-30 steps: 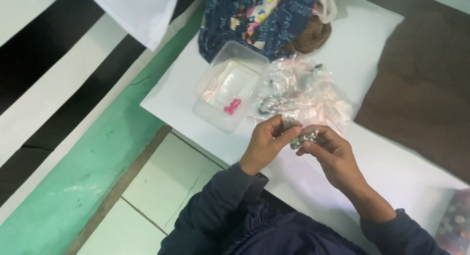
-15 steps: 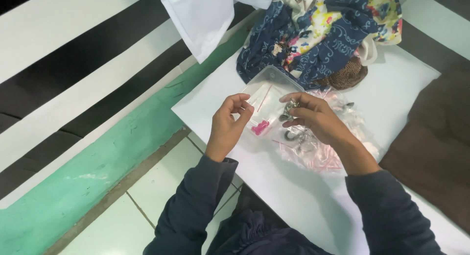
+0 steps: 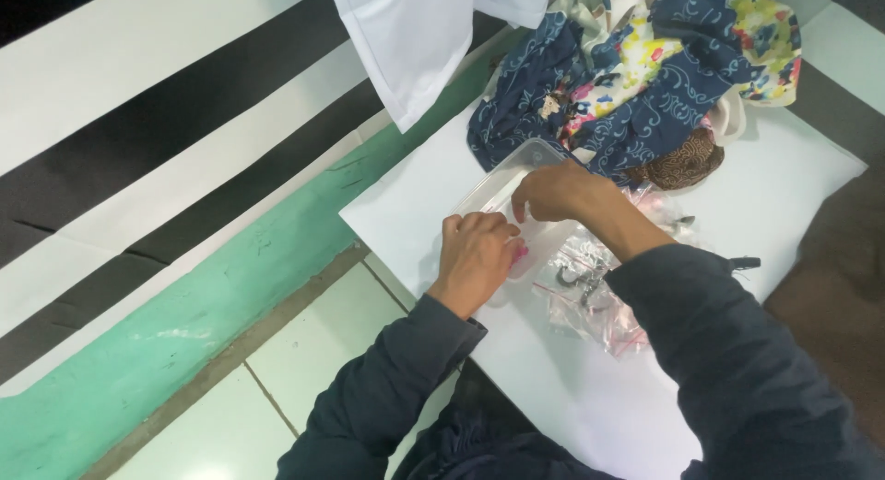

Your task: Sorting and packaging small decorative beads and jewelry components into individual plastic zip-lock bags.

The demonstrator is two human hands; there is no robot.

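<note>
— Where do we have our hands?

— Both at the clear plastic box (image 3: 502,189) on the white worktop (image 3: 590,406). Our left hand (image 3: 477,259) rests at its near end, fingers curled loosely over a small pink piece (image 3: 521,253); whether they actually pinch it, we cannot tell. Our right hand (image 3: 558,190) reaches over the box from the right, fingers bent downward into it, and what they hold is hidden.

— How does the box lie?

— Its long axis runs from our left hand away toward the patterned blue cloth (image 3: 636,74). The left hand is nearer the pink piece; the right covers the middle of the box.

— What crowds us?

— The clear bags of metal clasps (image 3: 590,291) lie just beside the box under our right forearm, the cloth heap touches the far end, and a white sheet (image 3: 415,37) hangs beyond.
</note>
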